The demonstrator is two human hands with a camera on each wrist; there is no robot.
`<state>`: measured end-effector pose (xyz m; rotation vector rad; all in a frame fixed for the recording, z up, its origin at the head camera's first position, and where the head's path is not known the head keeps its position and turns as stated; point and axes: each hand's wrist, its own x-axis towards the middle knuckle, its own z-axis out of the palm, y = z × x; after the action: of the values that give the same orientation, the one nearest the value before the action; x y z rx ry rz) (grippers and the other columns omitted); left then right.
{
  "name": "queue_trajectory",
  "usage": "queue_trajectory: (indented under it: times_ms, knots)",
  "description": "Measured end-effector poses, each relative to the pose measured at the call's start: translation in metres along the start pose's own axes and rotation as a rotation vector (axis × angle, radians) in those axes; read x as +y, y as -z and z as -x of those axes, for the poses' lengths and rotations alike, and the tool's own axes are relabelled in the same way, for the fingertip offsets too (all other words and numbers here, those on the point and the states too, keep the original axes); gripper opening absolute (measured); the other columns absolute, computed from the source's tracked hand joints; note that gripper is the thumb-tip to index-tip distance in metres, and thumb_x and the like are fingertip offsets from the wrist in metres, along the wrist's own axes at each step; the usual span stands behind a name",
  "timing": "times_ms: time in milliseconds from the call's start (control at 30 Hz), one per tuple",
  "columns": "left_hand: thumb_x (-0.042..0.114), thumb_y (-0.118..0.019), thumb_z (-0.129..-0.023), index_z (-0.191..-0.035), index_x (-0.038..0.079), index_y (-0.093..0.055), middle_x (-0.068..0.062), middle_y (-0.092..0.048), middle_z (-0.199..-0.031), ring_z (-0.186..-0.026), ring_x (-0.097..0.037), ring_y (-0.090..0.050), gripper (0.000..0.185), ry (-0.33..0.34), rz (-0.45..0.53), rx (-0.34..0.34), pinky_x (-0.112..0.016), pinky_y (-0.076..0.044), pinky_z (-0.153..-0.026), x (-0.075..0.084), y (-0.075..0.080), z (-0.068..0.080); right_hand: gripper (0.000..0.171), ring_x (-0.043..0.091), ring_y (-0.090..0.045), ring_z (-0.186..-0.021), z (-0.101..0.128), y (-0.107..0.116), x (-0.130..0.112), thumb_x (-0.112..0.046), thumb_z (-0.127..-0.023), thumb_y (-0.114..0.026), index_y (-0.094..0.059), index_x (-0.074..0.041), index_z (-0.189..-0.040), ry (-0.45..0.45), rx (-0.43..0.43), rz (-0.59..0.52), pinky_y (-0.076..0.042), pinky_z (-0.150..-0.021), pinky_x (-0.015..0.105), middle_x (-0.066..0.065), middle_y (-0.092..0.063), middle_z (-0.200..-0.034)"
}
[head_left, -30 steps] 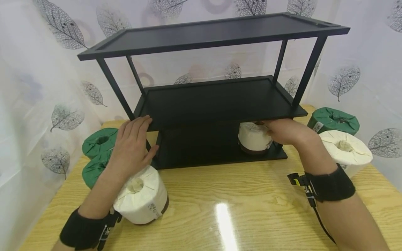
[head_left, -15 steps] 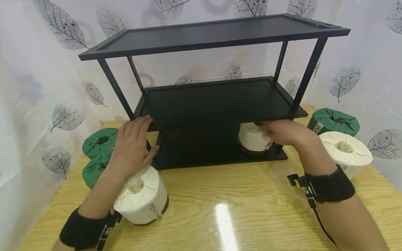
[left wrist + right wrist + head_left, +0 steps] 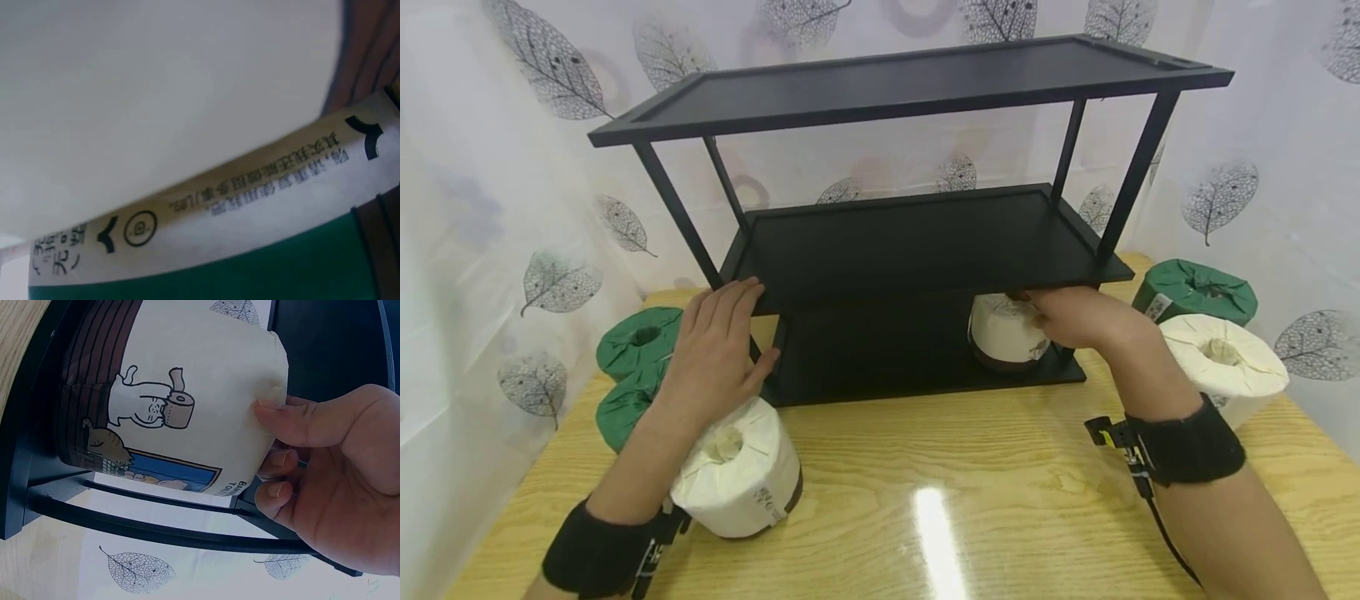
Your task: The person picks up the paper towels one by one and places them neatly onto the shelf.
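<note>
A black rack with stacked shelves stands on the wooden table. On its bottom shelf, at the right end, sits a cream-wrapped toilet roll with a brown lower band. My right hand pinches the top of this roll, thumb on the near side and fingertips beyond it. From the head view, part of the right hand is hidden under the middle shelf. My left hand rests on the front left corner of the middle shelf, fingers laid over its edge and thumb spread to the side.
Under my left forearm stands another cream toilet roll. Green-wrapped rolls are behind it at the left. To the right of the rack are one green roll and one cream roll. A leaf-patterned curtain hangs behind.
</note>
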<state>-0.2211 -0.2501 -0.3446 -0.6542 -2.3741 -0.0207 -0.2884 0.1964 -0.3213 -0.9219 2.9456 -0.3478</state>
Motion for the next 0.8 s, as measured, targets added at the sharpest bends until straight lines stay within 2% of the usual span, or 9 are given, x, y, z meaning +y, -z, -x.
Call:
queue_trajectory:
  times_ms: [233,467,633,800]
  knots:
    - [0.025,-0.075,-0.081,-0.143,-0.008,-0.039,-0.025,-0.042,-0.148,-0.133,-0.043,-0.040,0.079,0.004,0.001,-0.004,-0.058,-0.029,-0.111,0.0000,0.0014,0.0015,0.054,0.038,-0.050,-0.123,-0.0005,-0.0019,-0.0005,0.005,-0.092,-0.051,-0.039,0.006,-0.145,0.020,0.005,-0.014,-0.041,-0.103,0.056,0.027,-0.045,-0.142]
    - [0.026,-0.074,-0.082,-0.143,-0.007,-0.039,-0.025,-0.042,-0.148,-0.134,-0.042,-0.040,0.078,0.008,0.003,-0.017,-0.058,-0.029,-0.112,0.0017,0.0001,0.0023,0.072,0.032,-0.049,-0.118,0.0016,-0.0021,-0.0010,0.023,-0.076,-0.038,-0.042,0.001,-0.144,0.006,0.006,-0.025,-0.040,-0.094,0.047,0.021,-0.045,-0.142]
    - [0.026,-0.074,-0.082,-0.144,-0.007,-0.039,-0.025,-0.042,-0.148,-0.134,-0.043,-0.040,0.079,-0.001,0.002,-0.010,-0.058,-0.029,-0.111,0.0010,0.0000,0.0015,0.065,0.033,-0.047,-0.121,0.0018,-0.0012,0.0007,0.025,-0.084,-0.042,-0.045,-0.004,-0.142,-0.017,0.028,-0.033,-0.039,-0.100,0.050,0.020,-0.044,-0.141]
    - [0.027,-0.074,-0.082,-0.144,-0.007,-0.038,-0.026,-0.042,-0.148,-0.134,-0.044,-0.040,0.079,-0.006,-0.002,0.001,-0.058,-0.029,-0.111,-0.0009,-0.0004,0.0002,0.061,0.034,-0.045,-0.123,0.0012,0.0019,0.0020,0.022,-0.088,-0.040,-0.044,-0.006,-0.142,-0.001,0.042,-0.035,-0.037,-0.104,0.053,0.019,-0.043,-0.140]
